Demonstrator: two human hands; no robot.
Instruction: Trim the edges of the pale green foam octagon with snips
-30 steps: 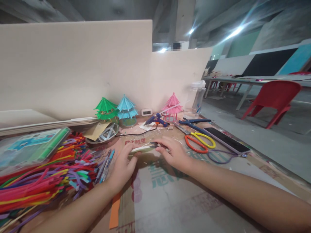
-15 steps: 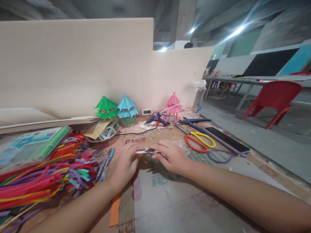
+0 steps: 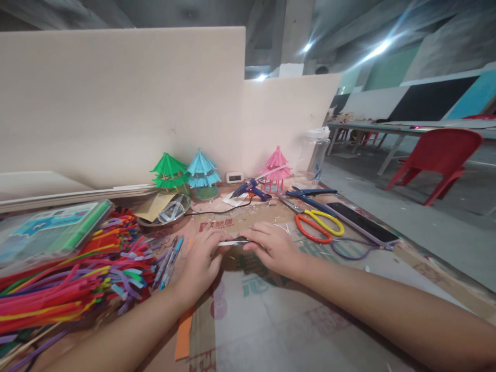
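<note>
A thin white strip (image 3: 233, 242) runs level between my two hands above the cardboard-covered table. My left hand (image 3: 203, 258) is closed on its left end, with the fingertips curled over it. My right hand (image 3: 273, 248) pinches a small dark piece (image 3: 243, 239) at the strip's right end; I cannot make out what this piece is. Beyond the hands lies a blue glue gun (image 3: 251, 191) with a white stick in it. Scissors (image 3: 320, 225) with orange and yellow handles rest to the right of my right hand.
Coloured pipe cleaners (image 3: 70, 284) and a clear plastic case (image 3: 50, 232) fill the left side. Green (image 3: 169, 168), blue (image 3: 201, 173) and pink (image 3: 277, 163) paper-roofed models stand at the back. Pliers (image 3: 310, 194), a phone (image 3: 360, 222) and a clear bottle (image 3: 318, 155) are at the right.
Both hands stay almost in place. The white strip now lies a little flatter between the fingers, and the dark piece by my right fingertips has tilted slightly.
</note>
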